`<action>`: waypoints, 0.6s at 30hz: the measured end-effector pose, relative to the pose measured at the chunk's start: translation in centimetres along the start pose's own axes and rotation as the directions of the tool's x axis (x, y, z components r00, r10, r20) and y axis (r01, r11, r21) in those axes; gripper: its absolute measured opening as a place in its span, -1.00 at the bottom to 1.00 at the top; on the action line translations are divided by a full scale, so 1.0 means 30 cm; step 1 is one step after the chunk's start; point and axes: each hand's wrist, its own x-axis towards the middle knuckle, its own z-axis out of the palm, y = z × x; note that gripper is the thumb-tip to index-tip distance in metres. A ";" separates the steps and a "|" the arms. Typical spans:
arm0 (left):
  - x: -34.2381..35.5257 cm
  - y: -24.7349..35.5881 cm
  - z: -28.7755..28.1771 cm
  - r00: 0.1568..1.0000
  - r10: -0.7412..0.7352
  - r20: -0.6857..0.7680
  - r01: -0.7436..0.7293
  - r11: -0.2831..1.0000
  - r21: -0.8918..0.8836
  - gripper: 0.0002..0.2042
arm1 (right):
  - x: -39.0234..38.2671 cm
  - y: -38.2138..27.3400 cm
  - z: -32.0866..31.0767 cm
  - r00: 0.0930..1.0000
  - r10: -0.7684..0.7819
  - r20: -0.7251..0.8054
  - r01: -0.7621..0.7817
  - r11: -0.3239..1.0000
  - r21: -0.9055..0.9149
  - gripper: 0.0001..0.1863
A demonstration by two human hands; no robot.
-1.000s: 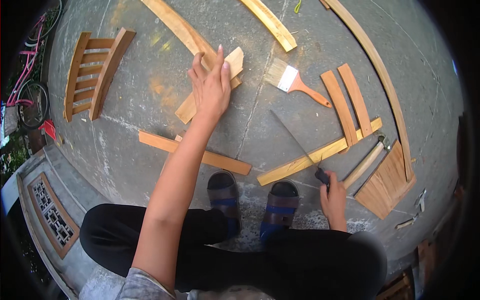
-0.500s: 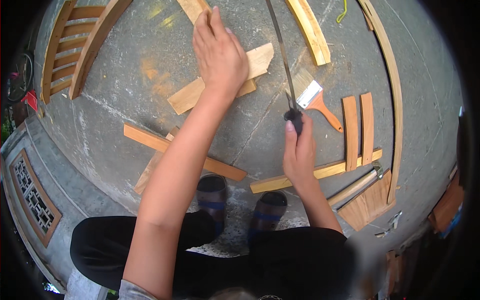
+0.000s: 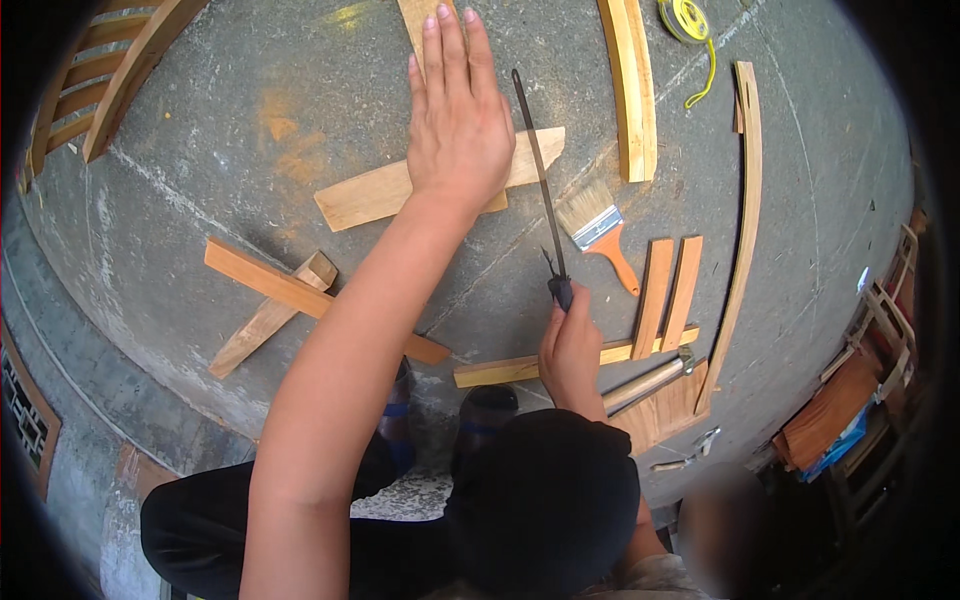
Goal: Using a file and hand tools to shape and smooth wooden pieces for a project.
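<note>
My left hand (image 3: 462, 140) lies flat on the wood, fingers stretched forward over a light wooden strip (image 3: 413, 22). Beneath the palm, a pale board with a slanted end (image 3: 365, 195) runs crosswise. My right hand (image 3: 572, 350) is closed round the black, wrapped-looking handle of a thin dark saw blade (image 3: 541, 165). Its rounded far end points forward and crosses in front of the pale board's right part; I cannot tell whether they touch. A wide paintbrush with an orange handle (image 3: 622, 262) lies just right of the blade.
Two short wooden slats (image 3: 653, 300) rest across a yellowish strip (image 3: 500, 372). Near them are a hammer (image 3: 645, 384) and a wooden panel (image 3: 660, 425). A yellow tape measure (image 3: 684, 18), crossed pieces (image 3: 270, 279), a curved strip (image 3: 748, 200) and a slatted frame (image 3: 140, 70) lie around.
The view has shifted, so most things sit elsewhere in it. The blade's far tip now shows, tilted more to the left. My left hand stays on the wood, its fingers straighter.
</note>
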 end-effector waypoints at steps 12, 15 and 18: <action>0.000 0.006 0.010 1.000 0.022 -0.009 -0.022 1.000 -0.014 -0.32 | 0.051 -0.018 0.001 1.000 -0.007 -0.012 0.006 0.996 -0.093 -0.66; 0.007 0.022 0.024 1.000 0.015 -0.012 -0.015 1.000 -0.003 -0.30 | 0.110 -0.054 -0.020 0.999 -0.037 -0.018 0.035 0.996 -0.086 -0.65; 0.002 0.017 0.024 0.999 0.015 -0.031 -0.015 0.999 -0.029 -0.28 | 0.151 -0.077 -0.013 0.999 -0.046 -0.003 0.045 0.996 -0.083 -0.65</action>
